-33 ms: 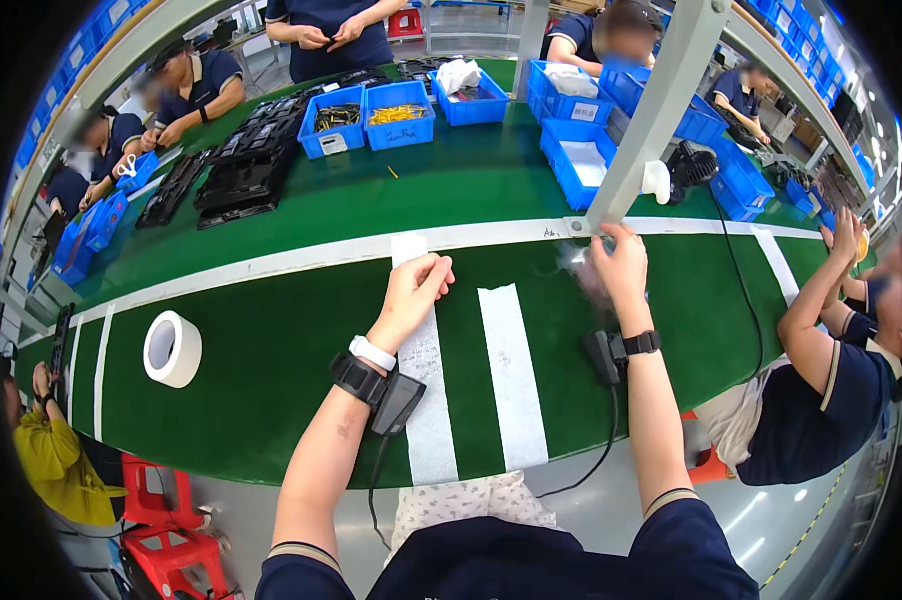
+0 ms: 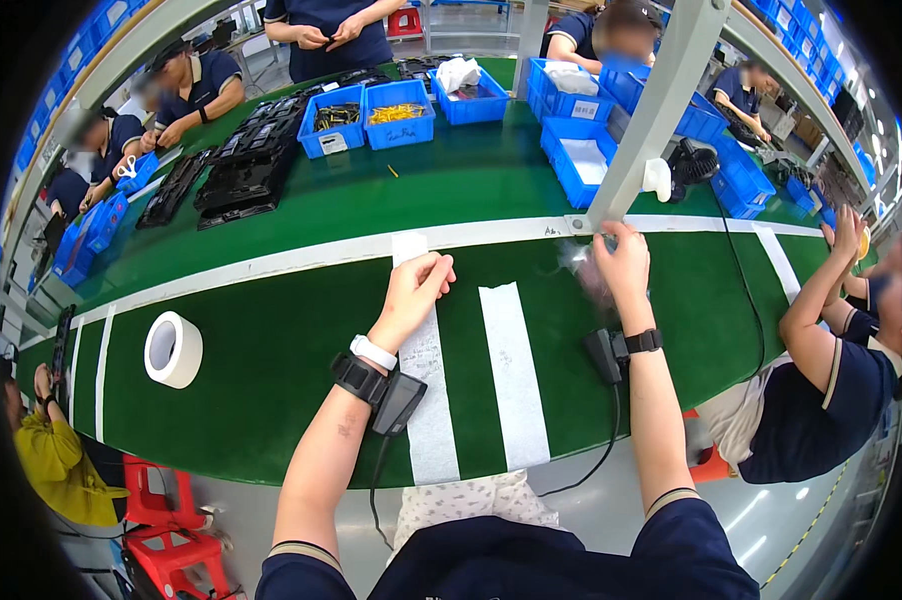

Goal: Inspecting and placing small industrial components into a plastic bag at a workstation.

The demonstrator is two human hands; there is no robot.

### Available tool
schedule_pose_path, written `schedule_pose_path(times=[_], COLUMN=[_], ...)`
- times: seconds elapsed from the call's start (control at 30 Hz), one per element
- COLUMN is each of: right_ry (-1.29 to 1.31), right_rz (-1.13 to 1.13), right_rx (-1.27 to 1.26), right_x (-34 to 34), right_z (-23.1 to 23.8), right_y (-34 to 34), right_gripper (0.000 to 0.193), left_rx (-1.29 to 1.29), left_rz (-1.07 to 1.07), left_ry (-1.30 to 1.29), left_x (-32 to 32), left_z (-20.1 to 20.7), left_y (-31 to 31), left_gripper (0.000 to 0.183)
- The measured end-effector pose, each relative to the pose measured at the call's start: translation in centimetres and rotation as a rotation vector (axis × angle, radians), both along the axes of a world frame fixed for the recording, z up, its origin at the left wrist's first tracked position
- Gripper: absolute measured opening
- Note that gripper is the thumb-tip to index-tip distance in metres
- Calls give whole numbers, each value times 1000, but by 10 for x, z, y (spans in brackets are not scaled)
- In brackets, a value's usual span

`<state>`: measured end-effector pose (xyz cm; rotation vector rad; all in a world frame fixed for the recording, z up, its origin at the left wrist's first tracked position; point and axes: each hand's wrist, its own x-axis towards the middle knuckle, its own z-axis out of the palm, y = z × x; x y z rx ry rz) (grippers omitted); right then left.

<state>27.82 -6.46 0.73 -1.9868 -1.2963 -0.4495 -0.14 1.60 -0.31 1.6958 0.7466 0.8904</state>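
My left hand (image 2: 415, 292) is closed loosely above a long white tape strip (image 2: 426, 400), its fingers curled inward; whether anything is inside is hidden. Farther right, my right hand (image 2: 625, 264) is by the foot of a grey post (image 2: 661, 110), fingers bent and thumb a little apart. A wispy, see-through clump (image 2: 581, 268), perhaps thin plastic, lies beside and partly behind it; no grip on it shows. Black devices with cables are strapped to both wrists. A second white strip (image 2: 514, 380) runs between my hands. To the left stands a white tape roll (image 2: 193, 350).
Blue bins (image 2: 401, 135) across the green table (image 2: 271, 400) hold yellow and dark small parts. Black plastic housings (image 2: 241, 185) pile up at the far left. A black fan-like device (image 2: 693, 168) stands behind the post. Several co-workers sit or stand around; red stools (image 2: 176, 560) are lower left.
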Motion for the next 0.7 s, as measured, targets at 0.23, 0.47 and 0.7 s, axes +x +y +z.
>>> schedule_pose_path(times=[0.23, 0.47, 0.7], right_ry=[12, 42, 52], right_rz=[49, 99, 34], right_rx=[28, -29, -89], right_x=[0, 1, -4], right_z=[-2, -4, -3], right_y=[-1, 3, 1], right_gripper=[17, 24, 35], left_rx=[-3, 13, 2], left_rz=[-9, 11, 1], left_ry=[33, 10, 2], left_x=[-3, -4, 1], left_z=[2, 0, 4], left_y=[0, 0, -1], left_gripper=[31, 31, 30])
